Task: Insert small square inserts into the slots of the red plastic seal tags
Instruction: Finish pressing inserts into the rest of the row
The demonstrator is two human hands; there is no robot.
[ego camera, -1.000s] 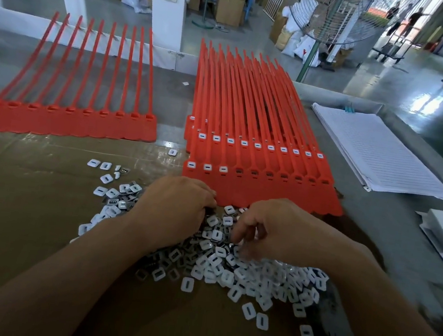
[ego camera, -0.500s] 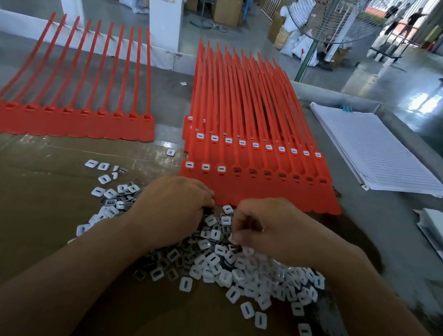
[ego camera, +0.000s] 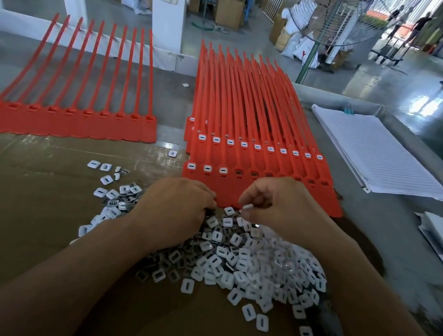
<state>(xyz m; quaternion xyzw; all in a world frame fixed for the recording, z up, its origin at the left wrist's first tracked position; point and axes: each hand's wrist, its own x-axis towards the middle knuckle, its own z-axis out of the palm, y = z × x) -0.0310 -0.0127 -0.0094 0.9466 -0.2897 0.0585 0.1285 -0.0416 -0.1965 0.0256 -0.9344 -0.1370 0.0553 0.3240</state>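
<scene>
Visitor: Hands, what are they doing?

Observer: The right hand [ego camera: 287,209] pinches one white insert [ego camera: 247,207] between thumb and forefinger, just above the near edge of the front row of red seal tags [ego camera: 229,188]. The left hand [ego camera: 175,212] lies palm down with its fingers curled into the pile of inserts [ego camera: 258,267]. I cannot tell whether it holds any.

Visitor: Where does that pile sit?

Observer: On a brown cardboard sheet [ego camera: 29,200] on the tabletop [ego camera: 375,223], right under both wrists, with loose pieces scattered to the left.

Visitor: And the tags?

Observer: The front row has three slots filled at its left end, and the rest show empty. The second row [ego camera: 260,158] behind it, partly overlapped, is filled all along. A separate strip of red tags [ego camera: 66,126] lies well to the left with its slots empty. White lined sheets [ego camera: 378,153] lie to the right.
</scene>
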